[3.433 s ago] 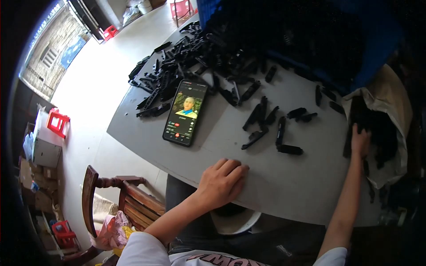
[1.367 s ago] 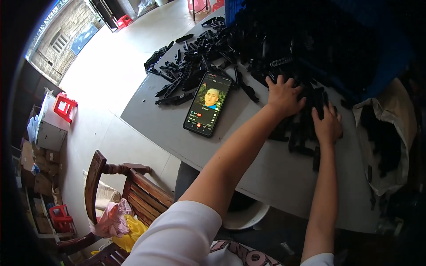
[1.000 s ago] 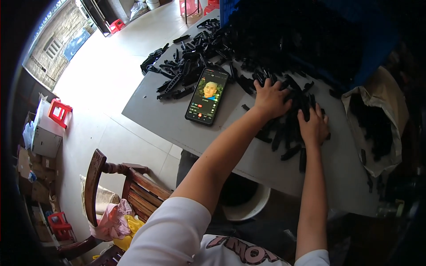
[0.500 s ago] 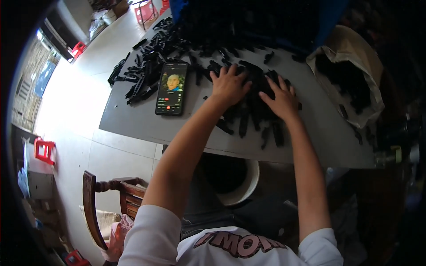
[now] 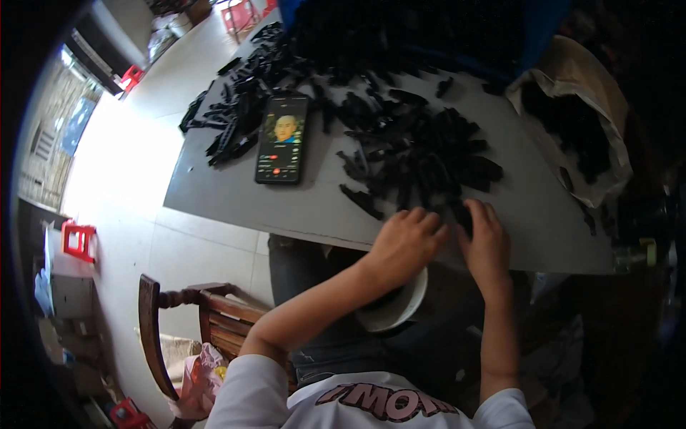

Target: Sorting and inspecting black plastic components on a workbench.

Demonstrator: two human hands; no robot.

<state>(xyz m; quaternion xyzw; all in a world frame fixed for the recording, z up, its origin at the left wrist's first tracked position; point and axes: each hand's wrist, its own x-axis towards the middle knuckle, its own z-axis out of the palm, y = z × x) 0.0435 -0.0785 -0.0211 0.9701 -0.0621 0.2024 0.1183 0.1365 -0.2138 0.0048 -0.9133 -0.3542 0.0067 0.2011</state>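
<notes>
Elongated black plastic-looking pieces (image 5: 429,161) lie in a loose pile on the grey table, just beyond both hands. My left hand (image 5: 409,245) is at the table's near edge with its fingers curled down; whatever its fingertips hold, if anything, is hidden. Close to its right, my right hand (image 5: 487,247) has thumb and fingers around a dark piece (image 5: 463,216) at the near side of the pile. Below the hands, partly covered by my left wrist, a pale round bucket (image 5: 416,304) stands under the edge.
A phone (image 5: 281,139) with a lit screen lies left of the pile. More black pieces (image 5: 239,107) spread behind it, toward a blue container (image 5: 541,32). An open sack (image 5: 614,136) of dark material stands at right. A wooden chair (image 5: 148,322) is at lower left.
Both hands have drawn back from the top of the pile to its near side at the table edge. Their spread fingers are now curled, and the pile is uncovered.
</notes>
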